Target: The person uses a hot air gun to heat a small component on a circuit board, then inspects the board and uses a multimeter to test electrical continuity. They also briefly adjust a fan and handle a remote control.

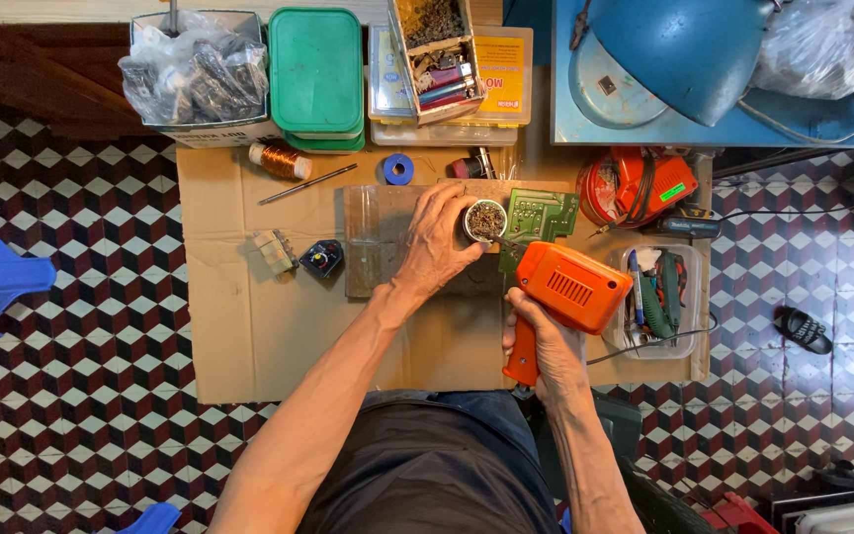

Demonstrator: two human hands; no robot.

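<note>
The left hand (439, 240) wraps around a small round tin (485, 220) standing on a wooden board (373, 242), beside a green circuit board (538, 213). The right hand (544, 341) is clamped on the grip of an orange soldering gun (565, 292), its tip at the tin. Cardboard (259, 326) covers the surface, above a checkered tile floor (81, 326).

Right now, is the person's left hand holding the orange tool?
No. The left hand steadies a small round tin, while the right hand grips the orange soldering gun.
</note>
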